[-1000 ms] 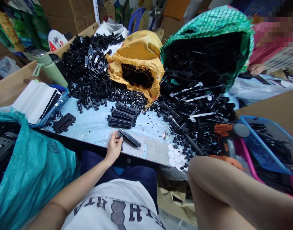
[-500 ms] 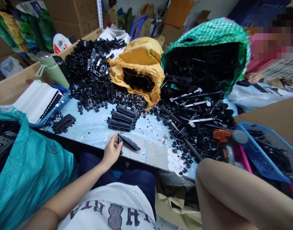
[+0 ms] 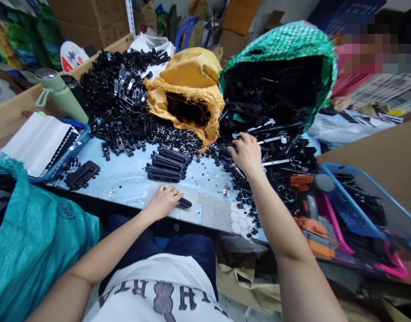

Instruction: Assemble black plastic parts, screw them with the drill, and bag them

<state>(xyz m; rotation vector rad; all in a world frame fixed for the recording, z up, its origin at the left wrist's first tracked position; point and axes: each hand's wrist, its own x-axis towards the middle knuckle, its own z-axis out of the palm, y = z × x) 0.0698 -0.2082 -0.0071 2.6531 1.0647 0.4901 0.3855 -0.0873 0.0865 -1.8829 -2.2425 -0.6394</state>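
Your left hand (image 3: 164, 202) lies palm-down at the near edge of the table (image 3: 131, 174), fingers stretched flat over a black bar (image 3: 185, 203); only the bar's right end shows. Just beyond it sits a stack of black bars (image 3: 167, 163). Your right hand (image 3: 246, 153), farther right, has its fingers curled into the pile of black parts (image 3: 286, 152) spilling from the green sack (image 3: 293, 40); you cannot tell whether it grips one. An orange drill (image 3: 301, 182) lies to its right.
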